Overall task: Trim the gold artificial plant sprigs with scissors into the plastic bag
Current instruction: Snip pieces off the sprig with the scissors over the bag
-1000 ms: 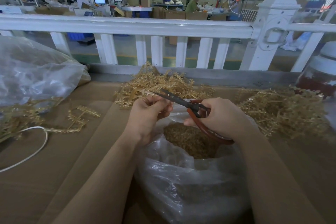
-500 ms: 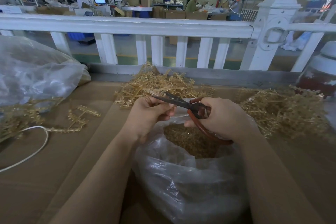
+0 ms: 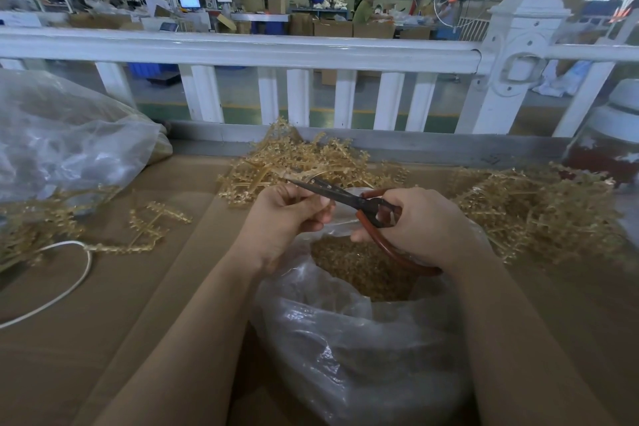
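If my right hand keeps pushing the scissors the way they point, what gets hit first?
Probably the sprig pinched in your left hand, at the scissors tips; beyond it, the gold sprig pile. Depth is unclear.

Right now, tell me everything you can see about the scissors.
The scissors have dark, dull metal blades and reddish-brown handle loops, one a long curved bow. The right hand grips the handles, fingers through the loops. The blades point up and left, nearly closed, their tips by the left hand, which pinches a gold sprig. They are held in the air above the open mouth of the plastic bag, touching nothing else that shows.
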`<state>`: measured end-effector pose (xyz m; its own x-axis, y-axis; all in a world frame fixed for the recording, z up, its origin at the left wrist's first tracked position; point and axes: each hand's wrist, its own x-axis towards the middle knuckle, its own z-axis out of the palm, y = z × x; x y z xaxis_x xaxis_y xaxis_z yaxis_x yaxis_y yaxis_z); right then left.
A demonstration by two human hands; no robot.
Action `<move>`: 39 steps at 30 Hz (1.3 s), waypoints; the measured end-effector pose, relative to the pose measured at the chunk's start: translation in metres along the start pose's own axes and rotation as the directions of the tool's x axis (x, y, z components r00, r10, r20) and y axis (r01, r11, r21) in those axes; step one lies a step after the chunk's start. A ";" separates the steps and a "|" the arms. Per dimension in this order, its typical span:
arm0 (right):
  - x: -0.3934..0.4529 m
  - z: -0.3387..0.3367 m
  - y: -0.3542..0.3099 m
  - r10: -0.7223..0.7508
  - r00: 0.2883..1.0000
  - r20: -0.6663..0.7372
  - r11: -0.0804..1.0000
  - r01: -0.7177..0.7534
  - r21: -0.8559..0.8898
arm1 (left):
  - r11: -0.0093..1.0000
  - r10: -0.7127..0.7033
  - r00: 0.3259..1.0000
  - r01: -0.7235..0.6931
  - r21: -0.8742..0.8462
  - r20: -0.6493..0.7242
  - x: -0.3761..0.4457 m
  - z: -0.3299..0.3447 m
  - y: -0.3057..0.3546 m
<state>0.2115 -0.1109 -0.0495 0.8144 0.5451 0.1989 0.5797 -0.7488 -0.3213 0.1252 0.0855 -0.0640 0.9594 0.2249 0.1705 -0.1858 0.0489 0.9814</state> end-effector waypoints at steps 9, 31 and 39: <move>0.000 0.001 0.004 -0.009 1.000 -0.006 0.999 0.009 0.034 | 0.996 -0.027 1.000 0.025 -0.091 -0.016 0.000 0.004 0.000; -0.001 0.004 0.002 -0.075 0.997 0.021 0.971 0.068 0.229 | 0.999 0.043 0.984 -0.042 -0.009 0.175 -0.002 0.003 0.002; -0.002 0.004 -0.002 -0.103 0.994 0.029 0.974 0.095 0.204 | 1.000 0.025 0.990 -0.023 -0.019 0.141 -0.001 0.004 -0.001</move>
<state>0.2089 -0.1095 -0.0527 0.7493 0.6301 0.2037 0.6368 -0.6010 -0.4830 0.1249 0.0811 -0.0645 0.9747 0.0863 0.2060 -0.2116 0.0620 0.9754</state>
